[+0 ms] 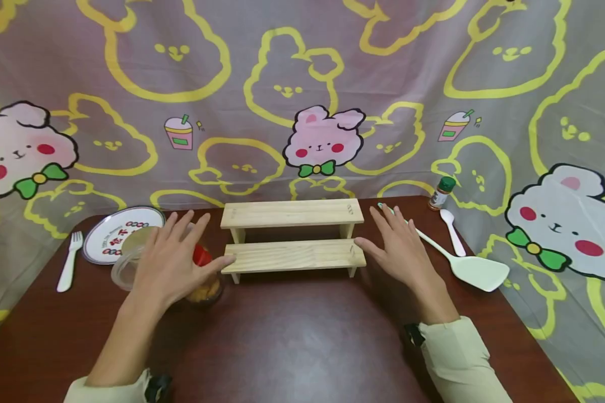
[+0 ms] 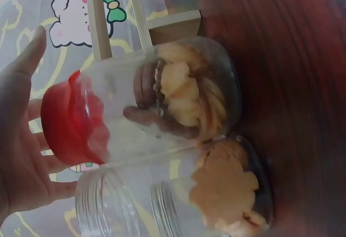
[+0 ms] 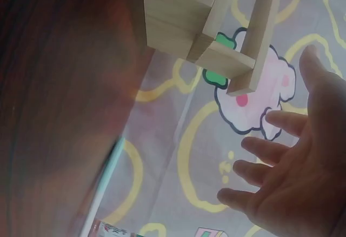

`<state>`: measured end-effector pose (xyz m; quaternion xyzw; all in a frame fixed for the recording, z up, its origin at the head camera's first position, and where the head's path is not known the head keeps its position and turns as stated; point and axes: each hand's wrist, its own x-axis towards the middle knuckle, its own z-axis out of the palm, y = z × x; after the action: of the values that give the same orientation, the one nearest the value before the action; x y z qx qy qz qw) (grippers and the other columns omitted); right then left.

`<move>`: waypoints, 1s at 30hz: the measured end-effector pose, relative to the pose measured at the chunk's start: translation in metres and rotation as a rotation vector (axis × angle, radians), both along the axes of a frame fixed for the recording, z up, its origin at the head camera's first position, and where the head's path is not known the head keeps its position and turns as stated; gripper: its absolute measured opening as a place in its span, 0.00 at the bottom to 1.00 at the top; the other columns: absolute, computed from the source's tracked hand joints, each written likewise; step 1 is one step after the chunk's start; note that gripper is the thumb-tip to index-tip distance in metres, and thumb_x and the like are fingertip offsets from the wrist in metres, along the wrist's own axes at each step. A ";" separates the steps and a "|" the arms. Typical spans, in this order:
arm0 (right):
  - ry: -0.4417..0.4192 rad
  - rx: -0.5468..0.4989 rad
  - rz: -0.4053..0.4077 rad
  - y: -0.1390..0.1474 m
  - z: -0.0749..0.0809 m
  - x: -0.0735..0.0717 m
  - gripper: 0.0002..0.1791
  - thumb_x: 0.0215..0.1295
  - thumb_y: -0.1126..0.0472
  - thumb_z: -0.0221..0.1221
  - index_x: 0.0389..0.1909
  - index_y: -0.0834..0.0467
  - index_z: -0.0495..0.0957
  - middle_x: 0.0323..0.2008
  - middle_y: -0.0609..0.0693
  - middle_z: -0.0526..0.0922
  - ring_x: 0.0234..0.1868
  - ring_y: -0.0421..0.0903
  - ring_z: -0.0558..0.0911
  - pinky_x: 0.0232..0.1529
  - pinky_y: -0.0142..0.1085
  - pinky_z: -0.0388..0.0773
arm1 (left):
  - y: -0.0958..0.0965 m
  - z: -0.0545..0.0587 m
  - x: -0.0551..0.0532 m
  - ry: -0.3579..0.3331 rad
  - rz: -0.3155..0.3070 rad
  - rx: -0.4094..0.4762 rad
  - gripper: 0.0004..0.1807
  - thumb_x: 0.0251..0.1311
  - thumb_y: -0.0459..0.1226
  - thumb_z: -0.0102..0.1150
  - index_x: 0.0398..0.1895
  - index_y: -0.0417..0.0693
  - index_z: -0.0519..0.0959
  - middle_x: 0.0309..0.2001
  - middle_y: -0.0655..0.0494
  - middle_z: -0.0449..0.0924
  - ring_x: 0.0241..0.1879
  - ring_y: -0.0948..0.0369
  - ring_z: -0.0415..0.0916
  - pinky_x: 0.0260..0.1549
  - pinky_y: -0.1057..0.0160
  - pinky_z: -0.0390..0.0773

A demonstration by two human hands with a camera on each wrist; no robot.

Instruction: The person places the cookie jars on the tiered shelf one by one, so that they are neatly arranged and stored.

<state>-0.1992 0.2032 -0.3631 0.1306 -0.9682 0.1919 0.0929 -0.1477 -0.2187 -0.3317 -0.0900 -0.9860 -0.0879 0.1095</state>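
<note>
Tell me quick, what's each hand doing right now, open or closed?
Left hand: open, fingers spread by the red-lidded jar.
Right hand: open, holding nothing, beside the shelf.

I have a patterned cloth (image 1: 222, 120) as my backdrop, hung behind the table (image 1: 302, 330) and running along its left and right sides. Its ground is greyish, with a pinkish cast towards the upper left, and soft folds run through it. Thick yellow outlines (image 1: 168, 97) of animals cover it, among pale rabbits (image 1: 324, 137) with red cheeks and green bows (image 1: 316, 169), and pink cups (image 1: 179, 134) with green straws. The table is dark reddish brown, and from the left wrist I make out streaky grain. A pale, bluish sheen (image 1: 307, 358) lies across its near middle; I can't see the lamp or window behind it.
</note>
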 end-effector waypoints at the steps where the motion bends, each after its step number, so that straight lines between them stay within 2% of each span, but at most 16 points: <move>1: 0.004 -0.014 0.004 0.000 -0.001 0.000 0.48 0.70 0.33 0.56 0.78 0.61 0.57 0.77 0.65 0.55 0.78 0.65 0.47 0.73 0.64 0.43 | -0.002 -0.001 0.001 0.015 -0.003 0.013 0.57 0.56 0.74 0.53 0.79 0.47 0.59 0.75 0.33 0.56 0.74 0.34 0.47 0.68 0.29 0.46; 6: -0.038 -0.129 0.032 0.001 -0.003 -0.001 0.47 0.70 0.35 0.57 0.79 0.60 0.55 0.78 0.61 0.53 0.78 0.61 0.50 0.71 0.63 0.52 | -0.012 -0.008 0.006 0.152 0.008 0.128 0.52 0.55 0.69 0.62 0.75 0.47 0.66 0.70 0.38 0.66 0.70 0.38 0.59 0.59 0.30 0.64; 9: -0.086 -0.189 0.046 0.000 -0.005 -0.001 0.48 0.71 0.35 0.56 0.79 0.60 0.54 0.79 0.59 0.52 0.78 0.59 0.51 0.72 0.61 0.54 | -0.018 -0.012 0.009 0.217 0.019 0.186 0.49 0.53 0.65 0.67 0.73 0.48 0.69 0.67 0.41 0.70 0.66 0.40 0.66 0.53 0.32 0.68; 14: -0.130 -0.269 0.042 0.001 -0.010 0.000 0.46 0.72 0.38 0.57 0.79 0.59 0.54 0.78 0.61 0.55 0.77 0.59 0.54 0.72 0.60 0.54 | -0.023 -0.014 0.011 0.177 0.028 0.234 0.49 0.53 0.64 0.68 0.74 0.48 0.68 0.66 0.38 0.69 0.63 0.37 0.65 0.53 0.30 0.67; 18: -0.144 -0.365 0.024 0.000 -0.016 0.001 0.43 0.71 0.41 0.61 0.77 0.59 0.59 0.75 0.60 0.62 0.75 0.59 0.60 0.69 0.59 0.60 | -0.026 -0.015 0.010 0.131 0.037 0.261 0.50 0.53 0.63 0.69 0.75 0.49 0.66 0.65 0.35 0.69 0.61 0.36 0.64 0.46 0.30 0.71; 24: -0.210 -0.520 0.007 -0.002 -0.022 0.003 0.40 0.67 0.48 0.67 0.73 0.60 0.65 0.71 0.61 0.67 0.70 0.61 0.68 0.65 0.56 0.70 | -0.031 -0.017 0.013 0.149 0.010 0.275 0.46 0.51 0.59 0.73 0.71 0.49 0.70 0.56 0.36 0.74 0.54 0.37 0.66 0.32 0.38 0.76; 30: -0.261 -0.575 0.005 -0.002 -0.025 0.005 0.39 0.64 0.55 0.70 0.71 0.63 0.67 0.69 0.65 0.69 0.67 0.62 0.72 0.64 0.55 0.71 | -0.032 -0.018 0.013 0.165 -0.015 0.271 0.45 0.49 0.57 0.76 0.69 0.51 0.72 0.52 0.38 0.78 0.50 0.41 0.68 0.29 0.47 0.73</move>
<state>-0.1945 0.2015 -0.3884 0.0756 -0.8777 0.4732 0.0004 -0.1344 -0.2508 -0.3498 -0.0887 -0.9521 -0.2131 0.2007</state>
